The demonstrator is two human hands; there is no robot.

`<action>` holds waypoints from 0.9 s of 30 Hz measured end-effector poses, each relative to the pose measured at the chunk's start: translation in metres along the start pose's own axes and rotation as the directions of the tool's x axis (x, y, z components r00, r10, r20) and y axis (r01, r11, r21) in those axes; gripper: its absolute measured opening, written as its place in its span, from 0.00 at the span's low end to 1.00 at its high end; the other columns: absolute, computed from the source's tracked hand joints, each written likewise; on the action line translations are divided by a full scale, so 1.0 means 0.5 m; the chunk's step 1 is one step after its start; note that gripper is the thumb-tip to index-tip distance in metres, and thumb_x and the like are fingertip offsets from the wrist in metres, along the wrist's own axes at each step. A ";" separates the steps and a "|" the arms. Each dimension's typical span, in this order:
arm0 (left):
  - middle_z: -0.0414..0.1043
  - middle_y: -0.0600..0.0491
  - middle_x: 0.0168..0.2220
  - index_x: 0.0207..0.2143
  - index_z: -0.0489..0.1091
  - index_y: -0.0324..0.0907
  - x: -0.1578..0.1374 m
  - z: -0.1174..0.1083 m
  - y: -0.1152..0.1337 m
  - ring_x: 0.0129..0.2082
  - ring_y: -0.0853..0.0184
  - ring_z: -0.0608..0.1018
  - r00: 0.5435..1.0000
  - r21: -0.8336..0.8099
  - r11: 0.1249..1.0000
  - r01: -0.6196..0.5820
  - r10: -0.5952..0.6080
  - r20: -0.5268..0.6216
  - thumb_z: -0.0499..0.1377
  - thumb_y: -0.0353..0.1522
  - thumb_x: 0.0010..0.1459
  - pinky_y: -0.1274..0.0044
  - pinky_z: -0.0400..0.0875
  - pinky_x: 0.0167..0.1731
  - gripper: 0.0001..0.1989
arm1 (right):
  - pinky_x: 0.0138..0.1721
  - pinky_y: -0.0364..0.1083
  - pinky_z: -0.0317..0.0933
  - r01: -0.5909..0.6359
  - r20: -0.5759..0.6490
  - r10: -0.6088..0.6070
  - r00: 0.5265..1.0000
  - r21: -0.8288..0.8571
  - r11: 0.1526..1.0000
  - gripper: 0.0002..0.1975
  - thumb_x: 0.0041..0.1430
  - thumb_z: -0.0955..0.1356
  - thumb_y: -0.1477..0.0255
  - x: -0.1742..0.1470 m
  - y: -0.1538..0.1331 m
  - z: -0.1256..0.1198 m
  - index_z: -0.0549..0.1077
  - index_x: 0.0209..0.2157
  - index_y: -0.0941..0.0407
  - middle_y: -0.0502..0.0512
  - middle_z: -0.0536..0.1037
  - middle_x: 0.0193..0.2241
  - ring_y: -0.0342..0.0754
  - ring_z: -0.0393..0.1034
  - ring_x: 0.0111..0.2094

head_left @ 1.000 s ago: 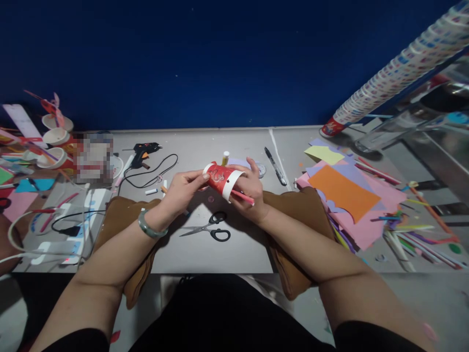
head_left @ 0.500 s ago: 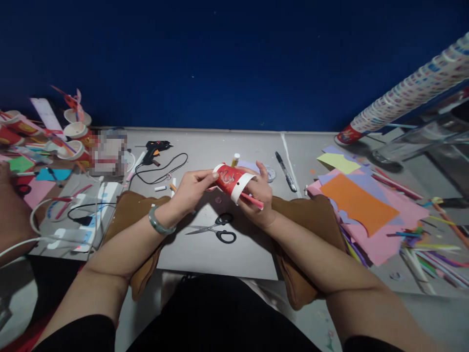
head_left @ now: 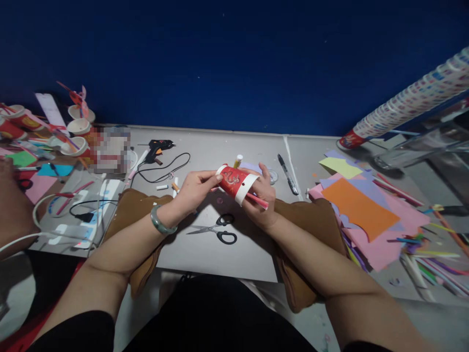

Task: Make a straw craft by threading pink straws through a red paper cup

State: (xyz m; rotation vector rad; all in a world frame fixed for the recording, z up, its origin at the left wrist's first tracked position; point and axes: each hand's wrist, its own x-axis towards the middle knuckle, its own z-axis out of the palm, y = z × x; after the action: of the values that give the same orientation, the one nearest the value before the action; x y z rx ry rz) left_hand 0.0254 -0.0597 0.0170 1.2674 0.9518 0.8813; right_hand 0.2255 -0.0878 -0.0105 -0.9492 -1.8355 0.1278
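Note:
Between my hands a red paper cup [head_left: 234,182] with a white rim lies on its side, its mouth towards the lower right. My left hand [head_left: 196,193] grips the cup's base end, thumb on top. At the mouth end my right hand [head_left: 261,198] holds the cup, some of its fingers hidden behind or inside it. A pink-red strip [head_left: 257,201] sticks out by the mouth, beside my right palm. Just behind the cup shows a white-capped marker [head_left: 238,160]. Black-handled scissors [head_left: 220,229] lie spread on the table below.
A hot glue gun [head_left: 157,149] with its cable lies back left, near a power strip [head_left: 104,210]. A black pen [head_left: 287,174] is right of the cup. Coloured paper [head_left: 361,205] and a tall cup stack [head_left: 403,100] fill the right. Another person's hand [head_left: 12,205] is far left.
The view has shifted slightly, so the surroundings sit a little differently in it. Both hands keep their hold on the cup, with only a very small change in its position.

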 end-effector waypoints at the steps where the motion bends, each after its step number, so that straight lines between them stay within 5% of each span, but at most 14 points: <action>1: 0.81 0.46 0.40 0.43 0.82 0.40 0.000 0.000 0.001 0.38 0.66 0.77 1.000 -0.001 1.000 -0.001 0.001 0.002 0.65 0.47 0.58 0.72 0.74 0.41 0.20 | 0.71 0.67 0.43 0.028 0.004 -0.028 1.000 -0.018 0.999 0.08 0.63 0.67 0.68 0.000 0.001 -0.001 0.75 0.43 0.50 0.53 0.83 0.45 0.54 0.77 0.52; 8: 0.81 0.46 0.42 0.45 0.81 0.43 0.001 -0.005 0.007 0.39 0.66 0.79 0.999 -0.093 0.995 0.028 -0.025 0.039 0.67 0.45 0.57 0.72 0.75 0.44 0.19 | 0.72 0.67 0.39 0.186 -0.043 -0.188 0.981 -0.052 0.981 0.05 0.64 0.67 0.69 0.004 0.015 0.005 0.76 0.39 0.46 0.47 0.83 0.41 0.55 0.77 0.51; 15: 0.82 0.46 0.40 0.44 0.82 0.41 0.009 -0.010 0.003 0.38 0.66 0.80 0.998 -0.101 0.994 0.032 -0.027 0.053 0.67 0.44 0.56 0.70 0.75 0.45 0.18 | 0.71 0.66 0.41 0.204 0.000 -0.204 0.979 -0.053 0.978 0.05 0.62 0.68 0.69 0.008 0.012 0.000 0.76 0.38 0.46 0.46 0.84 0.42 0.55 0.78 0.51; 19: 0.81 0.47 0.41 0.46 0.81 0.42 0.005 -0.006 -0.003 0.38 0.66 0.79 0.999 -0.051 0.999 0.017 -0.014 0.048 0.65 0.45 0.59 0.72 0.74 0.43 0.19 | 0.71 0.68 0.41 -0.103 -0.011 0.105 0.994 0.078 0.992 0.09 0.59 0.70 0.68 0.003 0.000 0.002 0.78 0.42 0.49 0.51 0.83 0.45 0.56 0.77 0.51; 21: 0.81 0.47 0.42 0.47 0.81 0.42 0.002 -0.001 -0.003 0.39 0.66 0.79 0.999 -0.017 1.000 -0.011 0.012 0.031 0.64 0.44 0.60 0.73 0.73 0.42 0.19 | 0.69 0.69 0.45 -0.317 -0.027 0.328 0.944 0.192 0.929 0.10 0.56 0.72 0.67 0.000 -0.004 0.009 0.79 0.41 0.50 0.51 0.84 0.43 0.56 0.78 0.48; 24: 0.82 0.48 0.42 0.49 0.80 0.42 -0.003 0.005 0.000 0.38 0.67 0.78 0.998 0.039 0.998 -0.058 0.057 0.013 0.64 0.41 0.60 0.74 0.72 0.40 0.18 | 0.55 0.65 0.68 -0.542 0.026 0.598 0.801 0.458 0.705 0.13 0.51 0.76 0.63 0.002 -0.007 0.023 0.79 0.38 0.52 0.52 0.84 0.37 0.54 0.79 0.38; 27: 0.82 0.48 0.42 0.49 0.80 0.42 -0.006 0.007 0.006 0.37 0.66 0.78 0.996 0.114 0.989 -0.089 0.090 -0.004 0.64 0.39 0.59 0.74 0.72 0.41 0.17 | 0.40 0.57 0.76 -0.612 0.190 0.670 0.718 0.631 0.477 0.15 0.51 0.77 0.60 0.011 -0.012 0.035 0.79 0.38 0.53 0.52 0.83 0.33 0.52 0.78 0.32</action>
State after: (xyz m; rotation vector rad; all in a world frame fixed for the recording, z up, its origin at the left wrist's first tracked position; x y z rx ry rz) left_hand 0.0275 -0.0634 0.0205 1.4139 0.9697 0.9132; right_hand 0.2071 -0.0827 -0.0118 -1.0408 -1.0894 1.1334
